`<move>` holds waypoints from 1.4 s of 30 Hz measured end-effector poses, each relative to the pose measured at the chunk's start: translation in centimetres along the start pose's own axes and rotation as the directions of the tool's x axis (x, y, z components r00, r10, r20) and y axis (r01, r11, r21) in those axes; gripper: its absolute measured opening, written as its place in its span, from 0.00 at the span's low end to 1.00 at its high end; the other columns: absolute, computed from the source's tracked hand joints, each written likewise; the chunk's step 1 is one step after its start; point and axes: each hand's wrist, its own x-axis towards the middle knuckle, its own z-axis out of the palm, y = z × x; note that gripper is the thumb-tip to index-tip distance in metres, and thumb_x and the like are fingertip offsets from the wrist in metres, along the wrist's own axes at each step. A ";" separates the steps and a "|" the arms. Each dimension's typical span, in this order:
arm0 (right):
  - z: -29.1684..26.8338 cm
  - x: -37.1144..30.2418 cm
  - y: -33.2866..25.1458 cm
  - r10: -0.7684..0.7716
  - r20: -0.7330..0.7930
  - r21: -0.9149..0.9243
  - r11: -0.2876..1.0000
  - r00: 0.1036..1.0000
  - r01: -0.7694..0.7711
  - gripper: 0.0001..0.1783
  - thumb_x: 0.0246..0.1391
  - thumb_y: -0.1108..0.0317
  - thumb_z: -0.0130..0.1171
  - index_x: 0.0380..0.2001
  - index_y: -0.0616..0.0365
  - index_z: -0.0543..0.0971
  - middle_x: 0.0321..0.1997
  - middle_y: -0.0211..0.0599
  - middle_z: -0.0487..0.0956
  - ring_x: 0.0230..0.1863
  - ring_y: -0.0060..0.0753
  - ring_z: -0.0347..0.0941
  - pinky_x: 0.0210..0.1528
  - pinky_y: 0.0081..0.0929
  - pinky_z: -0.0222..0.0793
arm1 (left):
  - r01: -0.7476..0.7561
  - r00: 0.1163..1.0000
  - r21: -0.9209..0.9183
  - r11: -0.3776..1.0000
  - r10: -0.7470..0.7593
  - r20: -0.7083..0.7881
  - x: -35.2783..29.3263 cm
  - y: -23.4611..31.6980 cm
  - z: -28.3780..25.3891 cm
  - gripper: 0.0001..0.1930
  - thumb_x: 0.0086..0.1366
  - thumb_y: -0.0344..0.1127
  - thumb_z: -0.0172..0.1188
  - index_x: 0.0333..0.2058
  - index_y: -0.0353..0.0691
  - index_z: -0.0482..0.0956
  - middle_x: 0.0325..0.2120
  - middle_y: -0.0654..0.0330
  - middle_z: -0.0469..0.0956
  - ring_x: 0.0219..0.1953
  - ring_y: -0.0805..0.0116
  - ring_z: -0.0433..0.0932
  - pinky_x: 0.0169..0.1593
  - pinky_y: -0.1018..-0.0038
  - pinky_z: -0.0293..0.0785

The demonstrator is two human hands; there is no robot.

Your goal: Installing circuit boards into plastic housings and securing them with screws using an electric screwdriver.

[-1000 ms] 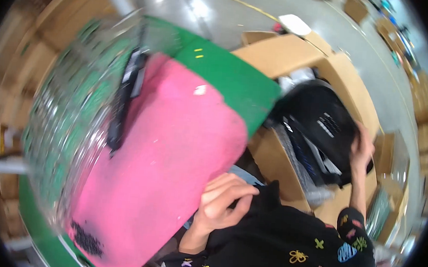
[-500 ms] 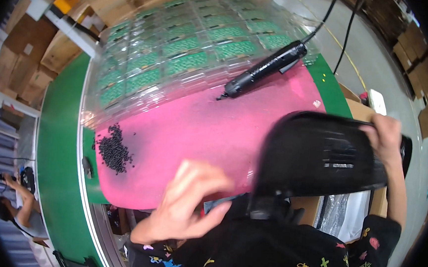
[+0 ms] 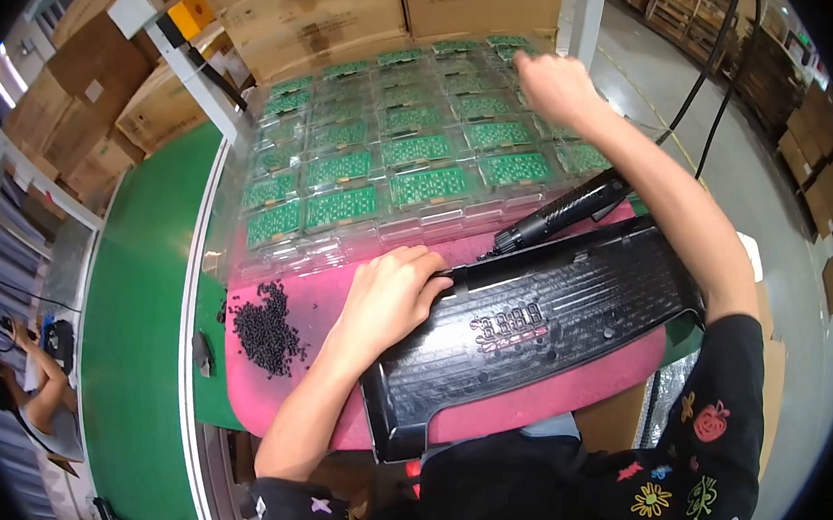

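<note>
A long black plastic housing panel [image 3: 548,313] lies across a pink mat [image 3: 612,370], its ribbed inner side with a row of digit-shaped cutouts facing up. Fingers bent over its upper left edge, my left hand [image 3: 395,292] holds it. My right hand [image 3: 559,88] is stretched out over the far right corner of a clear plastic tray [image 3: 331,240], its fingers bent together beside a green circuit board [image 3: 510,54]; whatever is between the fingertips is hidden. Several more green circuit boards [image 3: 428,185] sit in the tray's pockets. A black electric screwdriver [image 3: 565,212] rests behind the panel.
A pile of small black screws [image 3: 268,332] lies on the mat's left side, near a small dark piece [image 3: 202,353] on the green table [image 3: 145,338]. Cardboard boxes [image 3: 318,12] stand behind the tray. Black cables [image 3: 703,96] hang at right. Another person [image 3: 40,388] works at far left.
The black panel has turned over and now lies on the mat. My left hand has come onto its edge. My right hand has left the panel and reached forward to the tray's far corner.
</note>
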 end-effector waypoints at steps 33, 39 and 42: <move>13.1 9.2 5.5 0.003 -0.453 -0.108 0.992 0.891 -0.058 0.29 0.66 0.64 0.47 0.67 0.60 0.60 0.71 0.40 0.62 0.73 0.45 0.55 0.69 0.45 0.56 | 0.016 0.999 -0.124 0.992 -0.021 -0.044 -1.1 -0.9 1.0 0.10 0.63 0.36 0.62 0.32 0.34 0.77 0.31 0.53 0.78 0.36 0.51 0.80 0.35 0.59 0.78; -1.6 2.2 -4.1 -0.399 -0.534 0.050 0.865 0.745 0.500 0.30 0.55 0.80 0.49 0.63 0.61 0.66 0.66 0.45 0.67 0.69 0.48 0.60 0.69 0.42 0.57 | 0.190 0.917 -0.129 0.973 -0.223 -0.330 -1.6 -0.4 -0.7 0.26 0.65 0.41 0.63 0.54 0.29 0.67 0.45 0.44 0.74 0.48 0.48 0.76 0.49 0.59 0.76; -7.3 -5.1 -7.0 -0.591 -0.363 0.046 0.761 0.721 0.647 0.26 0.54 0.78 0.51 0.58 0.63 0.71 0.62 0.45 0.71 0.67 0.46 0.63 0.70 0.41 0.56 | 0.120 0.840 -0.061 0.991 -0.134 -0.525 -1.1 -0.9 -1.7 0.41 0.60 0.37 0.68 0.64 0.24 0.54 0.47 0.37 0.71 0.48 0.43 0.75 0.47 0.58 0.79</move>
